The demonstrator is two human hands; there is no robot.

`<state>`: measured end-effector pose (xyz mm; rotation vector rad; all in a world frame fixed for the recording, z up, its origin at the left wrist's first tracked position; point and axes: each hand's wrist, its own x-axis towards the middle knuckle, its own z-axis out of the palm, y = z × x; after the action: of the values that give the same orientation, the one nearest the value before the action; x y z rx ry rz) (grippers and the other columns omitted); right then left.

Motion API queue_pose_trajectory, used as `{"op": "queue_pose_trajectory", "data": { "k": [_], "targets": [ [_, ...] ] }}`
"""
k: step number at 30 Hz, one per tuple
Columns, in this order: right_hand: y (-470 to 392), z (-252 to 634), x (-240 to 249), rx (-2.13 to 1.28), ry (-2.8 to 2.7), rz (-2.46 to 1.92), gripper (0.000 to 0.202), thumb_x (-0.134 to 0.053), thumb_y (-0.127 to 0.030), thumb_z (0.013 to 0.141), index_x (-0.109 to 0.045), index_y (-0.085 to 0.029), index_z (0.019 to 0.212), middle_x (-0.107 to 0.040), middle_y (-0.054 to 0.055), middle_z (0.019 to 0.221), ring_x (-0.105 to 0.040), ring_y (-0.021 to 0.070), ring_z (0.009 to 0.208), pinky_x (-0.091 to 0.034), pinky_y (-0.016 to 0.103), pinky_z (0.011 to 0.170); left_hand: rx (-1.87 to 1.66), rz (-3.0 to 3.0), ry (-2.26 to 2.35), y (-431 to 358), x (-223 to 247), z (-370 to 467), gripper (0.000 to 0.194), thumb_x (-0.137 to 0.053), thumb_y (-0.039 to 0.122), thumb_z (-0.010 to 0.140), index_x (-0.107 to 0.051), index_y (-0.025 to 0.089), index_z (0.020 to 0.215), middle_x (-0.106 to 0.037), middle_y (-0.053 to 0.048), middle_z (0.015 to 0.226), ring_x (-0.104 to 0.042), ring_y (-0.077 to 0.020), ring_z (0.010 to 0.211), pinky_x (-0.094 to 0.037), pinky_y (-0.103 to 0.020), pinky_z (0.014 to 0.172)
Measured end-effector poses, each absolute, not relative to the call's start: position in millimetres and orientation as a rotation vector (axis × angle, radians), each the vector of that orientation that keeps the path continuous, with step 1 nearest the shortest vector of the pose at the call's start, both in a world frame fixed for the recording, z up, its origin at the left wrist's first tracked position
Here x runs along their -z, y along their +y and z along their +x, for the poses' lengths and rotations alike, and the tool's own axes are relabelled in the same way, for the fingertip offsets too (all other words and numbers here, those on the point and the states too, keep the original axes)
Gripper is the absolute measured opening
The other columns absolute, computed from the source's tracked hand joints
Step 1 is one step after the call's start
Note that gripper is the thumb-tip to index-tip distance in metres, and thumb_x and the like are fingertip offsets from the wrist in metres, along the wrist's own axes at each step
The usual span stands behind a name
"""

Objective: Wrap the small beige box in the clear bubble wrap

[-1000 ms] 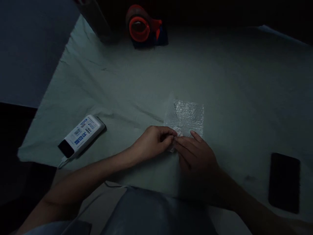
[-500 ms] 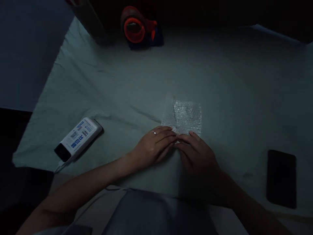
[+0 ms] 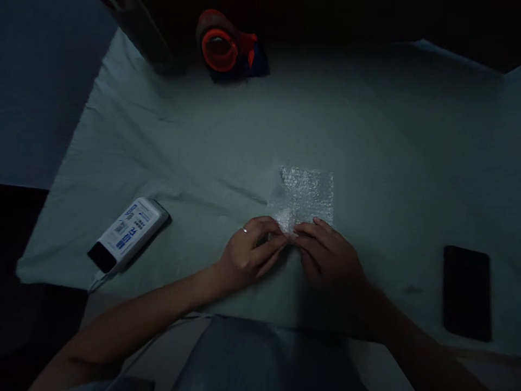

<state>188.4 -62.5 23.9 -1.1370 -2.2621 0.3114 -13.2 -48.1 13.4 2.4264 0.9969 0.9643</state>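
A square of clear bubble wrap (image 3: pixel 307 190) lies on the pale green cloth in front of me, its near-left part crumpled or folded over. My left hand (image 3: pixel 252 250), with a ring on one finger, pinches the near edge of the wrap between thumb and fingers. From the other side my right hand (image 3: pixel 329 252) has its curled fingers closed on the same near edge, fingertips almost touching those of the left. Dim light and the fingers hide whatever may lie under the fold.
A white power bank (image 3: pixel 130 231) with a cable lies at left. At the back stands an orange-red tape dispenser (image 3: pixel 222 49), near a tall cylindrical object (image 3: pixel 142 35). A dark phone-like slab (image 3: pixel 467 293) rests at right. The cloth (image 3: pixel 366 141) has creases.
My left hand has drawn slightly left and its fingers have bent into a pinch. The wrap's left part has shifted and bunched near the fingertips. My right hand stays about where it was.
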Motion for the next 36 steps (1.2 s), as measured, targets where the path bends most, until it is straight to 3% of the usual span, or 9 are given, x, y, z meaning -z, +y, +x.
{"op": "queue_pose_trajectory", "data": {
  "k": [5,10,14,17,19,24,27,32,36],
  "targets": [
    [-63.1,187.0,-20.6,-0.287,-2.290,-1.142,0.023,-0.047,-0.006,0.080,-0.064,-0.014,0.094,-0.070,0.012,0.101,-0.065,0.0192,0.095,-0.050,0.041,0.096,-0.910,2.568,0.752,-45.9,-5.3,-8.1,0.028,-0.050,0.008,0.088,-0.054,0.007,0.116,-0.066,-0.016,0.106,-0.055,-0.0253,0.119,-0.054,-0.041,0.096],
    [-64.5,194.0,-31.3,-0.468,-2.225,-1.172,0.021,-0.048,-0.009,0.083,-0.064,-0.014,0.095,-0.067,0.012,0.108,-0.063,0.0200,0.103,-0.046,0.043,0.101,-0.882,2.569,0.680,-41.5,-9.6,-13.6,0.028,-0.055,0.016,0.087,-0.056,0.006,0.113,-0.068,-0.017,0.109,-0.055,-0.0268,0.121,-0.054,-0.040,0.097],
    [-70.1,224.0,-43.8,-0.506,-1.865,-1.603,0.016,-0.051,-0.023,0.087,-0.065,-0.018,0.093,-0.067,0.010,0.102,-0.064,0.0196,0.095,-0.054,0.035,0.083,-0.846,2.540,0.633,-36.8,-14.4,-15.9,0.026,-0.053,0.008,0.084,-0.058,0.004,0.110,-0.068,-0.018,0.109,-0.055,-0.0260,0.122,-0.053,-0.038,0.099],
    [-78.6,242.6,-42.2,-0.802,-1.559,-2.034,0.036,-0.057,-0.041,0.083,-0.059,-0.019,0.112,-0.070,0.006,0.088,-0.067,0.0197,0.073,-0.055,0.035,0.068,-0.867,2.558,0.632,-35.0,-13.1,-14.8,0.025,-0.055,0.009,0.085,-0.058,0.006,0.110,-0.070,-0.016,0.107,-0.057,-0.0251,0.119,-0.054,-0.038,0.097],
    [-84.3,243.1,-37.2,-1.044,-1.426,-2.206,0.050,-0.059,-0.046,0.079,-0.054,-0.018,0.121,-0.071,0.005,0.083,-0.067,0.0200,0.069,-0.054,0.035,0.067,-0.885,2.575,0.624,-34.5,-10.8,-13.6,0.023,-0.055,0.010,0.085,-0.059,0.006,0.108,-0.070,-0.015,0.104,-0.058,-0.0258,0.118,-0.055,-0.038,0.095],
    [-88.5,215.4,-24.9,-1.374,-0.965,-2.077,0.066,-0.060,-0.047,0.077,-0.041,-0.017,0.132,-0.070,0.004,0.076,-0.067,0.0192,0.062,-0.054,0.033,0.062,-0.914,2.554,0.581,-33.7,-6.1,-11.8,0.017,-0.055,0.010,0.085,-0.060,0.004,0.101,-0.069,-0.017,0.102,-0.053,-0.0287,0.123,-0.054,-0.041,0.097],
    [-83.0,203.8,-21.4,-1.350,-0.803,-1.935,0.067,-0.065,-0.047,0.071,-0.043,-0.017,0.127,-0.067,0.001,0.072,-0.064,0.0169,0.056,-0.053,0.031,0.057,-0.909,2.559,0.576,-32.6,-5.9,-11.6,0.017,-0.056,0.010,0.085,-0.060,0.004,0.100,-0.069,-0.016,0.102,-0.055,-0.0284,0.121,-0.053,-0.041,0.098],
    [-74.6,205.5,-23.1,-1.432,-0.941,-1.978,0.032,-0.061,-0.046,0.074,-0.057,-0.018,0.090,-0.056,-0.005,0.050,-0.054,0.0125,0.045,-0.043,0.023,0.045,-0.928,2.540,0.581,-29.3,-8.1,-11.8,0.017,-0.055,0.012,0.086,-0.060,0.007,0.102,-0.070,-0.014,0.100,-0.058,-0.0256,0.118,-0.056,-0.039,0.093],
    [-74.3,210.8,-22.6,-1.347,-1.042,-2.014,0.024,-0.060,-0.043,0.076,-0.057,-0.019,0.074,-0.056,-0.004,0.054,-0.057,0.0131,0.050,-0.044,0.023,0.049,-0.946,2.530,0.561,-27.5,-8.0,-11.5,0.017,-0.058,0.011,0.084,-0.061,0.005,0.099,-0.070,-0.015,0.098,-0.060,-0.0268,0.115,-0.056,-0.039,0.094]
  ]
}}
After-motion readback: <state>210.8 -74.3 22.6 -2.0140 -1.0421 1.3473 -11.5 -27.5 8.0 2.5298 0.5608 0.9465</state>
